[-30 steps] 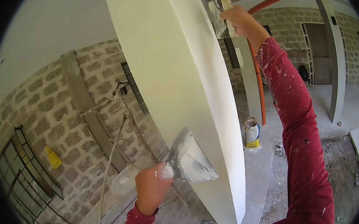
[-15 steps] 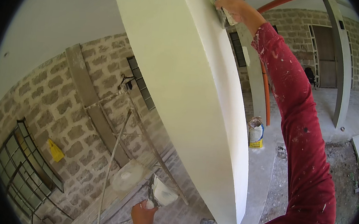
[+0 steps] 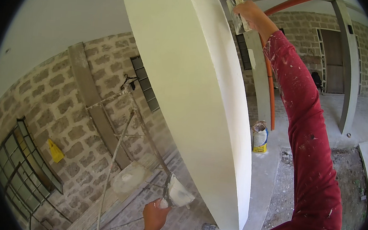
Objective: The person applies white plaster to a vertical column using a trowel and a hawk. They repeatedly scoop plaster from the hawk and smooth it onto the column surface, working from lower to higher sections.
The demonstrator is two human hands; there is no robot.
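Observation:
A tall pale column (image 3: 186,89), coated smooth and off-white, rises at a slant through the middle of the view. High at the top right, my right hand (image 3: 253,13) is closed round the handle of a flat rectangular trowel (image 3: 239,22). Its blade, smeared with whitish paste, appears just off the column's right-hand face. My right arm, in a red sleeve spotted with white, stretches up to it. Low in the view, my left hand (image 3: 154,216) grips a wide putty knife (image 3: 180,192) with white putty heaped on its blade, left of the column's lower part.
An opened yellow-and-white bucket (image 3: 260,137) stands on the floor right of the column. Metal scaffolding (image 3: 142,124) and a putty-smeared plank (image 3: 131,178) are at the left, before a stone-block wall (image 3: 51,94) with a barred window (image 3: 26,167). Orange pipe (image 3: 272,100) runs behind my right arm.
My right hand has drawn the trowel a little rightward off the column face, turning its blade more into view. My left hand with the putty knife has shifted right and slightly up.

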